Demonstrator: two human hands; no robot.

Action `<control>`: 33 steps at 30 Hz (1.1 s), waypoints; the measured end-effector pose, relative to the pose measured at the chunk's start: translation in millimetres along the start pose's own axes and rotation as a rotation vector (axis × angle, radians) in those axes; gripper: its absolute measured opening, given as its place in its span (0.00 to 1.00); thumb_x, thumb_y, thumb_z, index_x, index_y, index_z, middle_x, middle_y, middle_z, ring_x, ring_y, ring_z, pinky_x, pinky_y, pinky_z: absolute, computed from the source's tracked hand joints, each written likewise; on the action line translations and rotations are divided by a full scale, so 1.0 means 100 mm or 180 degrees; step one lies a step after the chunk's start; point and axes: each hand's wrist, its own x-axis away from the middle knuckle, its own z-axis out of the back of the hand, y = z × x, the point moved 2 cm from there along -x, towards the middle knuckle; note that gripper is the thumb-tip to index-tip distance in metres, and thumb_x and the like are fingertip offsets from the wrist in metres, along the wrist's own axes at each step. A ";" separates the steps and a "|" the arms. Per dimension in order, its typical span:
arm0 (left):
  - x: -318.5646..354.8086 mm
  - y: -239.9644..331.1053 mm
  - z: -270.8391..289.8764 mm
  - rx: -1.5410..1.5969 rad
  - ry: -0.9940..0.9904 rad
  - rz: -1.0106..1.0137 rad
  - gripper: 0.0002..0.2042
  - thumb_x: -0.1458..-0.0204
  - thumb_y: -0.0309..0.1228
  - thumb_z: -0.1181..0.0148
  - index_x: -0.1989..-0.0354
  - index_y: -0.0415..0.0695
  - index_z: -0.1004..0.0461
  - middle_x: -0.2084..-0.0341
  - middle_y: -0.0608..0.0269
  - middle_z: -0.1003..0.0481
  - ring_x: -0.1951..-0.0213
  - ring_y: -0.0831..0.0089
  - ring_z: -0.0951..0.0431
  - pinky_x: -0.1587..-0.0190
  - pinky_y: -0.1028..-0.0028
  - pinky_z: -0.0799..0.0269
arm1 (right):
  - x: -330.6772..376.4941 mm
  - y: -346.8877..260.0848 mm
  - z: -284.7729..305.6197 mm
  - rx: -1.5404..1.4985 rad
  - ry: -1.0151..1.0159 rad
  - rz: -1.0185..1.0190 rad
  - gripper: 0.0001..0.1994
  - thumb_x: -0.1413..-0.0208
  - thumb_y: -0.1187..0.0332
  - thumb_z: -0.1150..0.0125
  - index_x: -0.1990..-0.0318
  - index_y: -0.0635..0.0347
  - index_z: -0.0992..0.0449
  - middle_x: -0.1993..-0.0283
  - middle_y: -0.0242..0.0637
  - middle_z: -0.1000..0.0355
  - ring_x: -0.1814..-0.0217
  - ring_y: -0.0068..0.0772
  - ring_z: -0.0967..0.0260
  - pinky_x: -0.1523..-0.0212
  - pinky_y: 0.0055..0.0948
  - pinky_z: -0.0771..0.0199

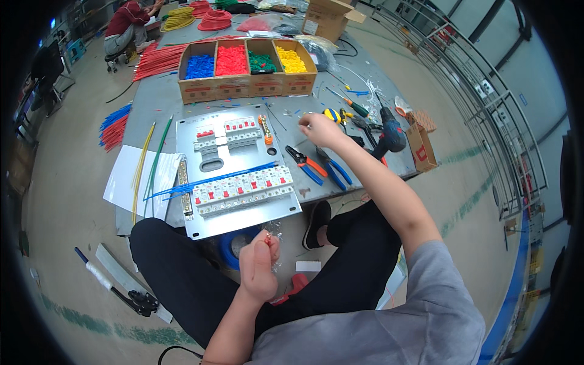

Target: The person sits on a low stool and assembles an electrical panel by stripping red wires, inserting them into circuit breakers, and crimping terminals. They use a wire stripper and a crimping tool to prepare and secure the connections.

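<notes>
My left hand [258, 267] is closed in front of the table's near edge, above my lap. A small copper-coloured piece [267, 239] shows at its fingertips; its exact kind is too small to tell. My right hand [321, 131] hovers over the table with thumb and fingers pinched together, and anything between them is hidden. Between the hands lies a metal mounting plate [243, 159] with a long row of circuit breakers [242, 190] and two smaller groups above. Blue wires [213, 181] run across it. An orange-handled screwdriver [267, 135] rests at its right edge.
Behind the plate stands a divided cardboard box [219, 91] of blue, red, green and yellow caps. Wire strippers [306, 165], blue-handled pliers [333, 167] and a cordless drill [392, 135] lie to the right. Yellow and green wires [159, 155] cross white paper [125, 182] at left. A person [129, 27] sits far left.
</notes>
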 end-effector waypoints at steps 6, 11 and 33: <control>-0.05 0.01 0.11 -0.0066 0.0120 0.0262 0.23 0.26 0.44 0.62 0.73 0.41 0.38 0.80 0.70 0.41 0.76 0.80 0.45 0.72 0.74 0.48 | -0.65 0.47 -0.39 0.0773 0.0598 0.0017 0.10 0.42 0.70 0.40 0.57 0.58 0.14 0.55 0.45 0.18 0.43 0.52 0.26 0.42 0.46 0.25; -0.09 -0.05 0.19 -0.0030 0.0249 0.0276 0.23 0.26 0.43 0.63 0.72 0.41 0.38 0.80 0.71 0.42 0.76 0.80 0.45 0.73 0.74 0.49 | -0.90 0.47 -0.64 0.0945 0.0313 -0.0103 0.10 0.45 0.74 0.39 0.57 0.61 0.15 0.54 0.50 0.19 0.46 0.56 0.23 0.45 0.48 0.23; 0.12 0.20 0.20 -0.0412 0.0210 -0.0274 0.27 0.24 0.49 0.62 0.75 0.43 0.41 0.81 0.72 0.43 0.77 0.83 0.47 0.74 0.75 0.53 | 1.74 -2.13 0.51 -0.4273 -0.0310 0.0677 0.08 0.38 0.76 0.33 0.54 0.66 0.24 0.57 0.43 0.17 0.53 0.30 0.19 0.48 0.29 0.20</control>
